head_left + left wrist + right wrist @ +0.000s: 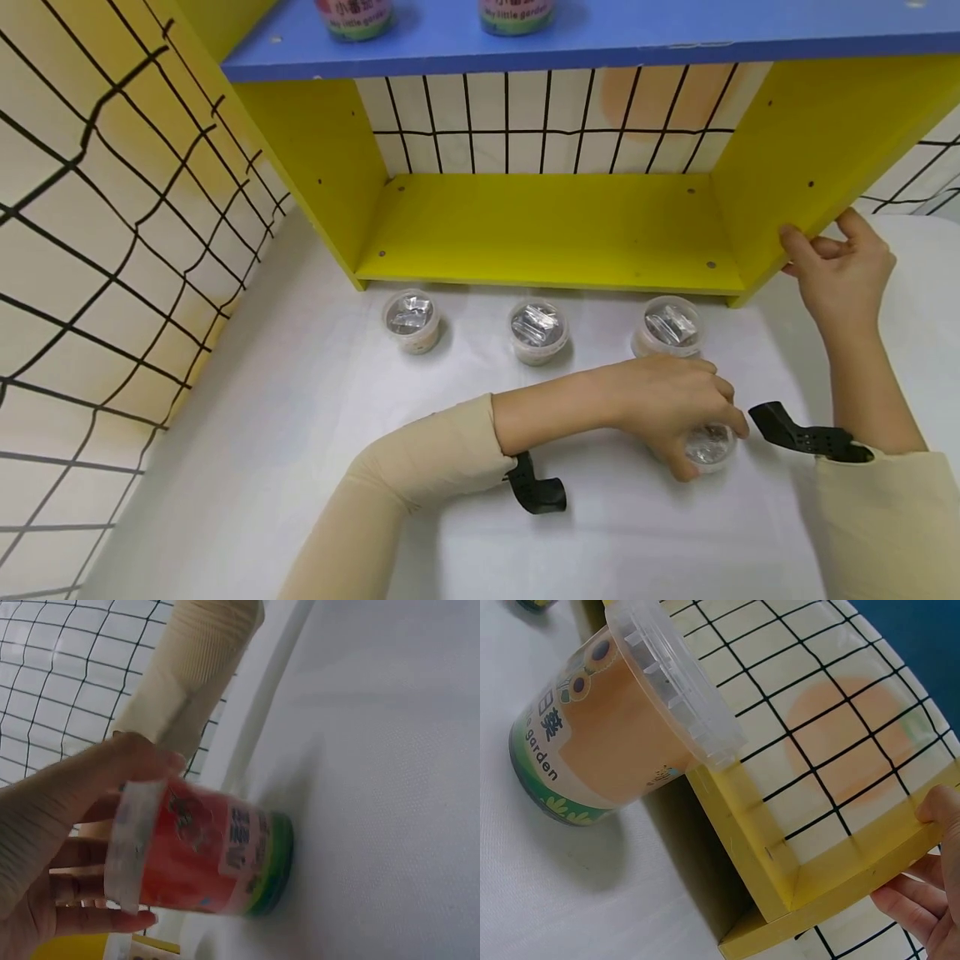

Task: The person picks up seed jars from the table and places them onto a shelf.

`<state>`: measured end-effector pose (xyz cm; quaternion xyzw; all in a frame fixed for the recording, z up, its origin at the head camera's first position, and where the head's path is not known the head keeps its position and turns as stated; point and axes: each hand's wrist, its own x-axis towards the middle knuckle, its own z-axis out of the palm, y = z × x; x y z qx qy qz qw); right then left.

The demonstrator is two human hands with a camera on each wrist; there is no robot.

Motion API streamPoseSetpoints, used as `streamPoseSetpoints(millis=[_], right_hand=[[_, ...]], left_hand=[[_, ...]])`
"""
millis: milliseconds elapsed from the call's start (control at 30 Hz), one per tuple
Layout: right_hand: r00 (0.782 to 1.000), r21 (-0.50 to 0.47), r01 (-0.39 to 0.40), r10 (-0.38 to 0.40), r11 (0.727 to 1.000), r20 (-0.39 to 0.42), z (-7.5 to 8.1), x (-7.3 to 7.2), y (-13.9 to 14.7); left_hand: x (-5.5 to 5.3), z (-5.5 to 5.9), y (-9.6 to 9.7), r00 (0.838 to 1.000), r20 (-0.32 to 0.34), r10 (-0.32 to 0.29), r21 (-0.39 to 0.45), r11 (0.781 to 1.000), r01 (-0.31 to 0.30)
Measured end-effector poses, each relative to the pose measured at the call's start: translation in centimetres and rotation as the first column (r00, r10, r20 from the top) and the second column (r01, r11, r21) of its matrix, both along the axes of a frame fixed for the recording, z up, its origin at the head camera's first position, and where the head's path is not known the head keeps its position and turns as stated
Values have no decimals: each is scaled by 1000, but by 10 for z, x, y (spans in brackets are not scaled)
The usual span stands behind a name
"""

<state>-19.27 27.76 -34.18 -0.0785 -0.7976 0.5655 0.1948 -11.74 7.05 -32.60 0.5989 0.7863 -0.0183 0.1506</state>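
My left hand (667, 408) grips a plastic cup (711, 446) around its clear lid. In the left wrist view this cup (199, 851) shows a red and green label, with the fingers (79, 889) along its lid; whether its base touches the table cannot be told. My right hand (847, 267) pinches the front edge of the yellow shelf unit's right side panel (825, 175). That same hold shows in the right wrist view, with the thumb on one face of the board (840, 889) and the fingers behind.
Three lidded cups stand before the shelf: left (412, 321), middle (537, 331) and right (667, 325). An orange-labelled cup (615, 720) is close to the right wrist. Two cups stand on the blue upper board (480, 54). Black wire grid (112, 275) borders the left side.
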Motion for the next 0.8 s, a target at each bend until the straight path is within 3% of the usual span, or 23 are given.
streamPoseSetpoints(millis=[233, 367, 567, 800], right_hand=[[1000, -35, -23, 23, 999, 4, 0, 1, 1], [1000, -36, -27, 27, 999, 4, -1, 0, 1], [999, -30, -30, 30, 999, 19, -2, 0, 0], [999, -10, -29, 29, 1000, 17, -1, 1, 2]], left_hand=[[-2, 7, -8, 997, 76, -16, 13, 1000, 15], [-3, 13, -15, 998, 69, -12, 8, 1000, 11], [-4, 22, -31, 997, 58, 53, -22, 998, -52], [-7, 41, -50, 995, 56, 79, 2, 997, -80]])
